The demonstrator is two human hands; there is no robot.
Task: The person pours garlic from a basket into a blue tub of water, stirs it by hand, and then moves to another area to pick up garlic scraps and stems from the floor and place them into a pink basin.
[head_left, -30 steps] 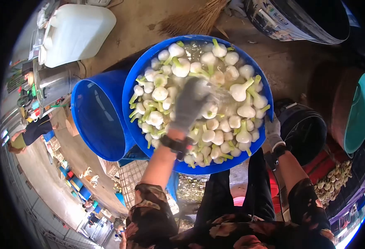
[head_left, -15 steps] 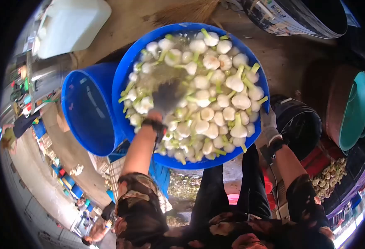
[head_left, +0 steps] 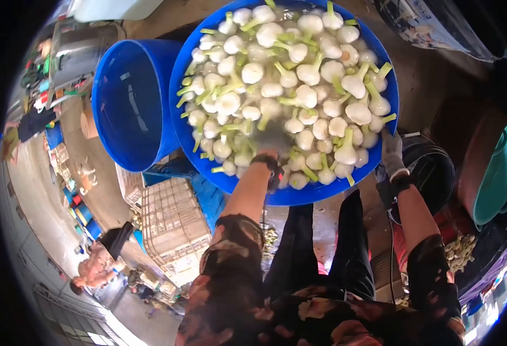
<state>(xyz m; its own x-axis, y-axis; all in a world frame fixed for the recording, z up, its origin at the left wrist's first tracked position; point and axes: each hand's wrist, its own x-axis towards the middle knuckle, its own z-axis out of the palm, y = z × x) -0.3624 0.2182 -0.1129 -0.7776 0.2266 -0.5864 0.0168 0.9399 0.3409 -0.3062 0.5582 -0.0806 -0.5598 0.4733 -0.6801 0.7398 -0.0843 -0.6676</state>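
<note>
A big blue basin [head_left: 299,199] is heaped with white garlic bulbs [head_left: 299,75] that still have short green stems, lying in some water. My left hand [head_left: 272,140], in a grey glove, is plunged among the bulbs near the basin's near side and looks blurred; its fingers are buried. My right hand [head_left: 391,151], also gloved, grips the basin's right rim. My dark trousers and patterned sleeves fill the lower part of the view.
An empty blue bucket [head_left: 129,98] stands against the basin's left side. A black bucket [head_left: 432,167] and a teal basin [head_left: 498,173] are on the right, with loose garlic [head_left: 461,248] below. A white crate [head_left: 170,222] sits lower left. Another person [head_left: 95,268] stands far lower left.
My left hand swept from the middle of the bulbs to the left, then back toward the near rim. The view shifted, so the basin sits higher in frame. My right hand stayed on the rim.
</note>
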